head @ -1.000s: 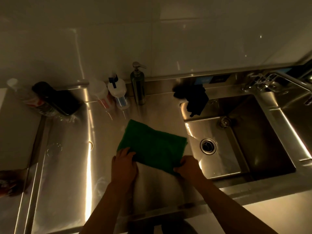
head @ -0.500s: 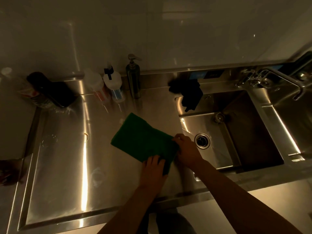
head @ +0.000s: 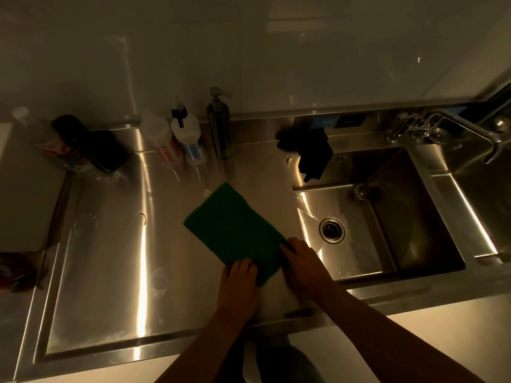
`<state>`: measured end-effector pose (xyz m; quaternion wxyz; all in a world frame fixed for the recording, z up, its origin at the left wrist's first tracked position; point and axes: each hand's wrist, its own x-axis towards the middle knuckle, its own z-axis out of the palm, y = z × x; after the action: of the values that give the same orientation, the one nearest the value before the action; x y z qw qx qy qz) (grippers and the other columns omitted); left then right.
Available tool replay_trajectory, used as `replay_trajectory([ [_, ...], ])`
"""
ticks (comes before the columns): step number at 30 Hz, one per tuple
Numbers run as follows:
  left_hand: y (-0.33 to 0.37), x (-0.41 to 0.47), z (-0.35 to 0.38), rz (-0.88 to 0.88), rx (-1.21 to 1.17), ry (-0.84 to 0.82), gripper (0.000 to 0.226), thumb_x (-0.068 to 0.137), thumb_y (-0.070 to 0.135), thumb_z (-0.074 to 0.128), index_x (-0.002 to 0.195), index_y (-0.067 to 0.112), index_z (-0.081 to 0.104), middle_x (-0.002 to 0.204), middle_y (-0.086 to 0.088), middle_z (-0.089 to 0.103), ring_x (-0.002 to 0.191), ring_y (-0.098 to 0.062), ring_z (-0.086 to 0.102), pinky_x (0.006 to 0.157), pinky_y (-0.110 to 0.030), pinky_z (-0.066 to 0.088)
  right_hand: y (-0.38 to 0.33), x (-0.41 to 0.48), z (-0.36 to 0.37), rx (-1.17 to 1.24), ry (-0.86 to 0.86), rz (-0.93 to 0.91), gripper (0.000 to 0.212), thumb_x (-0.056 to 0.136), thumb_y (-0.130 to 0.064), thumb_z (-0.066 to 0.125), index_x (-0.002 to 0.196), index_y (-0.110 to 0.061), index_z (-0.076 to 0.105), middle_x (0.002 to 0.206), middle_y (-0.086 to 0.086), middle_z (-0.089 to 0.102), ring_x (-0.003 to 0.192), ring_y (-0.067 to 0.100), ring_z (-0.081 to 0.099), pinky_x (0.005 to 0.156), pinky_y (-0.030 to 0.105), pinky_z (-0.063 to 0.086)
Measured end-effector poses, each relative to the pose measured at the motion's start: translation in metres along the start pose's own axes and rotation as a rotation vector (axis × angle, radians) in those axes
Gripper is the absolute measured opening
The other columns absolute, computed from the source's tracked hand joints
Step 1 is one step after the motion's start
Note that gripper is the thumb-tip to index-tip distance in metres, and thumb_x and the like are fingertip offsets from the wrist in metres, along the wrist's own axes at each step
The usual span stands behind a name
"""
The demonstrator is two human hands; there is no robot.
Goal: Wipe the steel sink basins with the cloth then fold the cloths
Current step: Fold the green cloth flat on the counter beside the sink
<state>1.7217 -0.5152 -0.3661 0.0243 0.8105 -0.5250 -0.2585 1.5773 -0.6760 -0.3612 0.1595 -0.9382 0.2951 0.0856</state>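
A green cloth (head: 233, 230) lies folded flat on the steel drainboard (head: 110, 258), just left of the sink basin (head: 359, 217). My left hand (head: 239, 283) presses on the cloth's near edge with its fingers flat. My right hand (head: 300, 258) grips the cloth's near right corner, beside the basin's left rim. A dark cloth (head: 309, 150) hangs over the basin's back left corner. A second basin (head: 481, 200) shows at the far right.
Along the back wall stand a steel pump dispenser (head: 219, 123), a white spray bottle (head: 188, 136), a pale bottle (head: 157, 136) and a dark lying bottle (head: 88, 142). A tap (head: 448, 128) reaches over the basins. The drain (head: 332, 229) sits in the left basin.
The cloth went from wide to a narrower folded shape. My left hand slid right along the near edge to sit close beside my right hand.
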Motion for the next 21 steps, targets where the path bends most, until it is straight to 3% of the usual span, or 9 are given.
replay_trajectory([
  [3, -0.011, -0.021, 0.011, -0.056, -0.028, -0.051, 0.056, 0.094, 0.037, 0.053, 0.148, 0.025, 0.045, 0.155, 0.004, 0.037, 0.146, -0.018, 0.034, 0.124, -0.042, 0.024, -0.014, -0.024, 0.015, -0.010, -0.026, -0.025, 0.047, 0.091, -0.025, 0.061, 0.136, -0.015, 0.057, 0.127, 0.008, 0.054, 0.108, 0.026, 0.056, 0.086, 0.035, 0.050],
  [6, -0.021, -0.041, 0.015, -0.089, -0.052, -0.026, 0.060, 0.091, 0.039, 0.063, 0.148, 0.027, 0.047, 0.152, 0.005, 0.043, 0.144, -0.019, 0.041, 0.121, -0.043, 0.031, -0.027, -0.042, 0.027, -0.006, -0.083, -0.092, 0.059, 0.077, -0.031, 0.075, 0.131, -0.014, 0.061, 0.119, 0.007, 0.057, 0.102, 0.026, 0.060, 0.081, 0.037, 0.052],
  [9, -0.027, -0.052, 0.013, -0.053, -0.012, 0.040, 0.055, 0.070, 0.027, 0.088, 0.123, 0.021, 0.072, 0.126, -0.002, 0.067, 0.119, -0.027, 0.067, 0.098, -0.048, 0.055, -0.032, -0.047, 0.032, -0.086, -0.103, -0.184, 0.069, 0.062, -0.044, 0.082, 0.123, -0.016, 0.066, 0.114, 0.005, 0.062, 0.094, 0.024, 0.063, 0.075, 0.035, 0.054],
  [11, -0.031, -0.058, 0.012, -0.049, 0.056, 0.076, 0.053, 0.063, 0.022, 0.093, 0.114, 0.021, 0.076, 0.119, -0.004, 0.071, 0.112, -0.029, 0.070, 0.092, -0.049, 0.059, -0.033, -0.045, 0.035, -0.137, -0.062, -0.280, 0.058, 0.068, -0.046, 0.070, 0.120, -0.019, 0.065, 0.115, 0.005, 0.062, 0.096, 0.024, 0.063, 0.077, 0.037, 0.054],
  [13, -0.039, -0.063, 0.013, -0.074, 0.080, 0.087, 0.053, 0.065, 0.022, 0.093, 0.115, 0.022, 0.076, 0.120, -0.006, 0.070, 0.113, -0.032, 0.069, 0.092, -0.051, 0.059, -0.034, -0.042, 0.039, -0.156, -0.018, -0.352, 0.048, 0.076, -0.042, 0.058, 0.119, -0.020, 0.063, 0.120, 0.007, 0.060, 0.101, 0.027, 0.061, 0.081, 0.041, 0.052],
  [17, -0.052, -0.071, 0.017, -0.133, 0.062, 0.026, 0.054, 0.075, 0.024, 0.087, 0.126, 0.027, 0.071, 0.127, -0.004, 0.067, 0.119, -0.032, 0.064, 0.099, -0.050, 0.054, -0.038, -0.037, 0.042, -0.201, -0.008, -0.421, 0.039, 0.080, -0.043, 0.059, 0.112, -0.021, 0.063, 0.121, 0.004, 0.059, 0.105, 0.027, 0.059, 0.085, 0.044, 0.049],
  [21, -0.052, -0.064, 0.019, -0.094, 0.067, -0.020, 0.055, 0.094, 0.025, 0.063, 0.147, 0.030, 0.047, 0.146, 0.003, 0.050, 0.137, -0.025, 0.046, 0.114, -0.041, 0.035, -0.044, -0.029, 0.034, -0.212, 0.020, -0.430, 0.032, 0.069, -0.035, 0.074, 0.098, -0.022, 0.067, 0.105, 0.001, 0.064, 0.091, 0.024, 0.063, 0.078, 0.041, 0.052],
])
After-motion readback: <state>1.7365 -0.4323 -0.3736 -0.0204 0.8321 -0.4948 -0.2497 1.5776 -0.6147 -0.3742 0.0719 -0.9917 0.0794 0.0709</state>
